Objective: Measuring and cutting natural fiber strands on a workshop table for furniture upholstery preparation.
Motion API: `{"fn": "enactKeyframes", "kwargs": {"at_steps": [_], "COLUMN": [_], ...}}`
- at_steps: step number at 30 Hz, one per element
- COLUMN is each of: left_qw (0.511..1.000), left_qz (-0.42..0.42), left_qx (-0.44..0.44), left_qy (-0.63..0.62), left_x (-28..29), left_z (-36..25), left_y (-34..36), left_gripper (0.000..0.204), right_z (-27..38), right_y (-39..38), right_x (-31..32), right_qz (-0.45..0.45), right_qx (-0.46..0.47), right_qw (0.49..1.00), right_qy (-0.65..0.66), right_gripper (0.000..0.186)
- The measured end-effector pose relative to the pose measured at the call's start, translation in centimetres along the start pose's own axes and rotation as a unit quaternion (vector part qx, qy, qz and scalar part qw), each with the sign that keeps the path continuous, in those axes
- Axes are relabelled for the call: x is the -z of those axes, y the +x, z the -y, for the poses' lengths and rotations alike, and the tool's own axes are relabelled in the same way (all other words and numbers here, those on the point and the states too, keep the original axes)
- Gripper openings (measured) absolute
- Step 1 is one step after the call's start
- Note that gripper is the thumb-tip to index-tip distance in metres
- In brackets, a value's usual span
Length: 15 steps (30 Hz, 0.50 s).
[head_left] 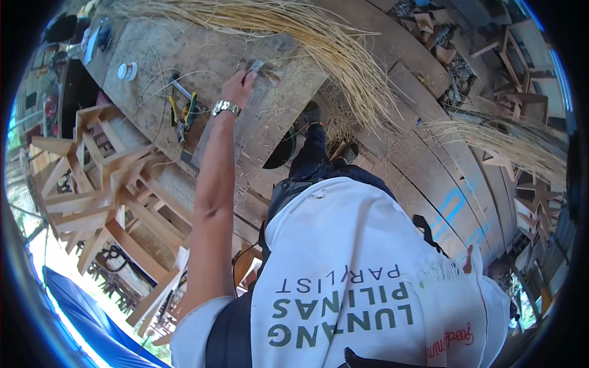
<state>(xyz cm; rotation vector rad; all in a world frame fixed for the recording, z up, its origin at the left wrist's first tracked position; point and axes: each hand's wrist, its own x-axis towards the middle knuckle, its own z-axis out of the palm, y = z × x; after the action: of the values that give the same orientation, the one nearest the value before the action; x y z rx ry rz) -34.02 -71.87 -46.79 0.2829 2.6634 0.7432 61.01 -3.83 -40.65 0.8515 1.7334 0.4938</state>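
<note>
My left hand (238, 89), with a metal watch on its wrist, reaches out over the worn wooden bench (202, 55). Its fingers are closed on a small flat grey piece (256, 65); its exact kind is unclear. Beneath the forearm lies a grey flat sheet (245, 110). Pliers with yellow and black handles (191, 109) and a hammer-like tool (179, 84) lie left of the wrist. Beyond the hand, a long bundle of straw-coloured cane strands (325, 43) stretches across the bench and hangs off its right side. I cannot make out my right hand near the white towel (454, 294).
Wooden chair frames with woven cane panels (123, 184) crowd the left. A white round container (127, 71) stands on the bench. Another strand bundle (509, 144) lies at right, near scrap pieces (438, 37) and more wooden frames (527, 92). A dark round opening or container (281, 150) is beside my legs.
</note>
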Motion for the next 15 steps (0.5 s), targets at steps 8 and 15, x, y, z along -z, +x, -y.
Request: {"fn": "enactKeyframes", "kwargs": {"at_steps": [8, 15], "left_qw": [0.972, 0.982], "left_qz": [-0.235, -0.097], "left_qx": [0.015, -0.149], "left_qy": [0.018, 0.069], "left_x": [-0.5, -1.4], "left_z": [-6.8, -5.1], "left_y": [-4.8, -1.8], "left_gripper": [0.038, 0.030], "right_z": [32.0, 34.4], "right_y": [5.6, -11.2], "right_x": [17.2, 33.3], "right_qz": [-0.317, -0.123], "right_qx": [0.213, 0.133], "right_qw": [0.877, 0.794], "right_qy": [0.293, 0.580], "right_gripper": [0.015, 0.024]}}
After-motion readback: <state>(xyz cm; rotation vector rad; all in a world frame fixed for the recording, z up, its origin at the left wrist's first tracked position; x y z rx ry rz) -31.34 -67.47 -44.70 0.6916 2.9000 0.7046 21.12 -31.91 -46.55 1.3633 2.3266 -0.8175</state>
